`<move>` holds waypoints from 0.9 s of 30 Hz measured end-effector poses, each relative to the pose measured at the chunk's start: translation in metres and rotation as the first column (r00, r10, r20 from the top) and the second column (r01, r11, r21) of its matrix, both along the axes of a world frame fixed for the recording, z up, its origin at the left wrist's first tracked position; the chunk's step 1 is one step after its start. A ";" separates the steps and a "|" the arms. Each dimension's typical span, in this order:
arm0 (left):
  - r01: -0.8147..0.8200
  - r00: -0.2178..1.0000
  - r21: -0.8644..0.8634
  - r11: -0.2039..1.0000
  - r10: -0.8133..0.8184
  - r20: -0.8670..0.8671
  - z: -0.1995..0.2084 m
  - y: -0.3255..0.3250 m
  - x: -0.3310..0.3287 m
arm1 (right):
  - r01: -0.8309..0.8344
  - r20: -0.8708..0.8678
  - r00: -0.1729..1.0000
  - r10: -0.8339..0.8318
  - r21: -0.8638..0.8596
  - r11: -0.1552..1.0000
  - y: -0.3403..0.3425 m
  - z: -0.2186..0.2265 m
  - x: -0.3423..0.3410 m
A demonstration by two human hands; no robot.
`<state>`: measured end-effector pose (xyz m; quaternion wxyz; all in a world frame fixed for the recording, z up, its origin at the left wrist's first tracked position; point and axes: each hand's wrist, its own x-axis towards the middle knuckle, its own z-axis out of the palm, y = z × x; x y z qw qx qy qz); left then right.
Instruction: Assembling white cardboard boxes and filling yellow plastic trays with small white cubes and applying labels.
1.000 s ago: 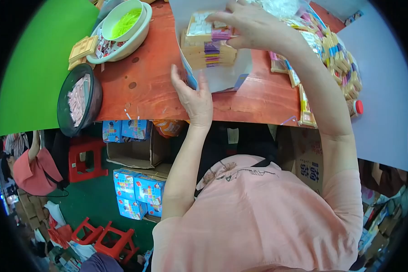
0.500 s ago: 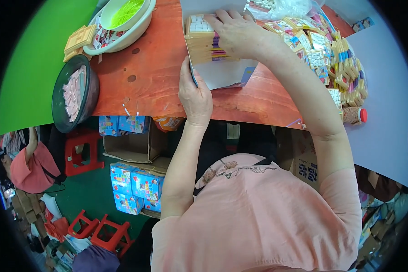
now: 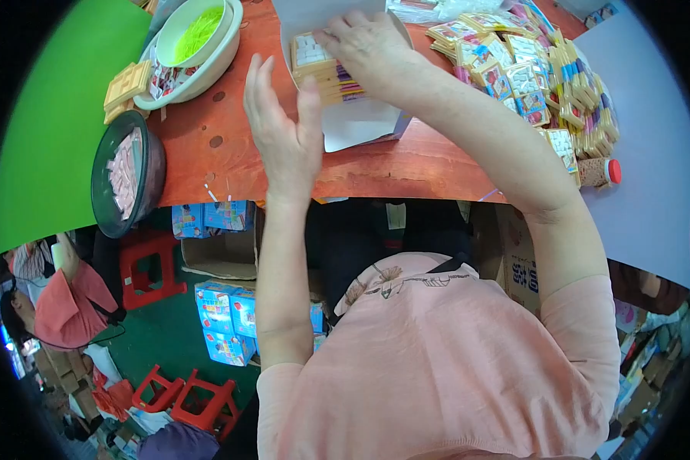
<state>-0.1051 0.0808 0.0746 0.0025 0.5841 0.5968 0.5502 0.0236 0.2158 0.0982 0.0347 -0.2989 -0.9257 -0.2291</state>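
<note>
An open cardboard box [image 3: 360, 126], white inside, stands near the middle of the red table. In it is a stack of small yellowish trays [image 3: 326, 83], the top one filled with white pieces and purple strips showing between some lower ones. My right hand [image 3: 372, 57] lies over the stack inside the box, its fingers apart and touching the top; the palm side is hidden. My left hand [image 3: 287, 130] is raised just left of the box, open, with thumb and fingers stretched out and nothing in it.
Many similar filled trays [image 3: 525, 77] are piled at the right, with a red-lidded jar [image 3: 599, 172] beside them. At left stand a dark bowl [image 3: 152, 180] of pink packets and a white basin [image 3: 222, 73]. Blue boxes [image 3: 226, 322] and red stools [image 3: 207, 402] are below; a co-worker [image 3: 77, 299] is at far left.
My left hand has let go of the box's left side and moved left and up, opening. My right hand remains at the stack, its fingers shifted slightly over the top. The view has shifted slightly.
</note>
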 end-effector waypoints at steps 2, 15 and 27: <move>-0.008 0.998 -0.013 1.000 0.007 -0.067 0.012 0.016 -0.011 | 0.039 -0.039 0.998 -0.039 -0.014 0.999 -0.006 -0.005 -0.007; 0.003 0.717 -0.561 0.828 -0.393 -0.576 0.062 0.083 -0.021 | 0.017 -0.235 0.968 -0.085 -0.278 0.960 -0.017 0.026 0.016; 0.040 0.739 -0.638 0.769 -0.453 -0.499 0.052 0.099 -0.047 | 0.300 -0.625 0.667 -0.406 -0.274 0.914 -0.131 -0.008 0.280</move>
